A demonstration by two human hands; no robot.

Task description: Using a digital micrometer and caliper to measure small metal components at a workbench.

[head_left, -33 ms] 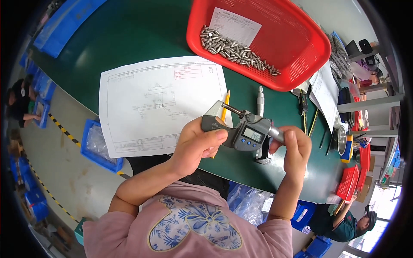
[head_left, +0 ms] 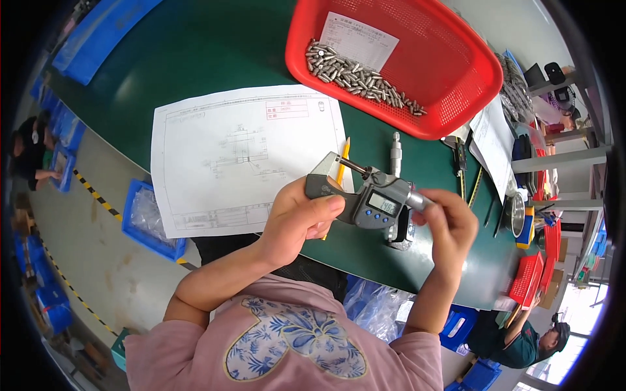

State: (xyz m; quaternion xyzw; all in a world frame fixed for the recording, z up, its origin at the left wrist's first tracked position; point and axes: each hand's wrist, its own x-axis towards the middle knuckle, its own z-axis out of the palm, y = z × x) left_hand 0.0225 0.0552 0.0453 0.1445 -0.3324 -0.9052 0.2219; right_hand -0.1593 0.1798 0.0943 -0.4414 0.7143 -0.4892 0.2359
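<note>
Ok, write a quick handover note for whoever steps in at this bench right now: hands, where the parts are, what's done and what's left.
Left hand: grips the frame of the grey digital micrometer, held above the green table.
Right hand: fingers on the micrometer's thimble end.
A small metal pin sits between the measuring faces; the display is lit.
Parts: pile of small silver metal pins in the red plastic basket; white drawing sheet and yellow pencil on the table.
Done: one pin is in the micrometer.
Left: the pins in the basket.
</note>
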